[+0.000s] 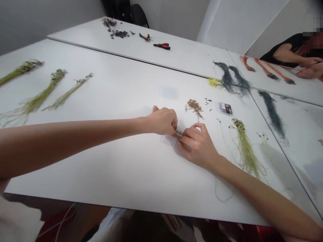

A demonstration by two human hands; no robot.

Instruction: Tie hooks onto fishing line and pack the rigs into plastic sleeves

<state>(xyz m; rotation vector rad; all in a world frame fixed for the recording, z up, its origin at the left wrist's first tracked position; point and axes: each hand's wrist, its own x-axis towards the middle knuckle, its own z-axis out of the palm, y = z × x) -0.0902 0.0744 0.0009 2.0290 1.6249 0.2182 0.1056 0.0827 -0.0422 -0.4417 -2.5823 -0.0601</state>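
Over the middle of the white table (pixel 113 161), my left hand (pixel 163 121) is closed, with its fingertips pinching one end of a short stretch of green cord (pixel 179 132). My right hand (pixel 198 143) is closed on the other end of that cord, its fingers bent. A thin loop of line (pixel 223 200) shows beneath my right forearm. Just beyond my right fingers lies a pile of small brass-coloured metal pieces (pixel 194 107), and one such piece stands by the fingertip. Several tiny black bits (pixel 208 101) lie beside the pile. What my fingertips cover is hidden.
Green cord bundles (pixel 54 84) lie at left, another bundle (pixel 244 144) at right. Nearby are a clear plastic packet (pixel 168 91) and a labelled box (pixel 225 108). Dark teal bundles (pixel 274 114), pliers (pixel 163 46) and black pieces (pixel 119 33) lie farther off. A person (pixel 290 50) sits at far right.
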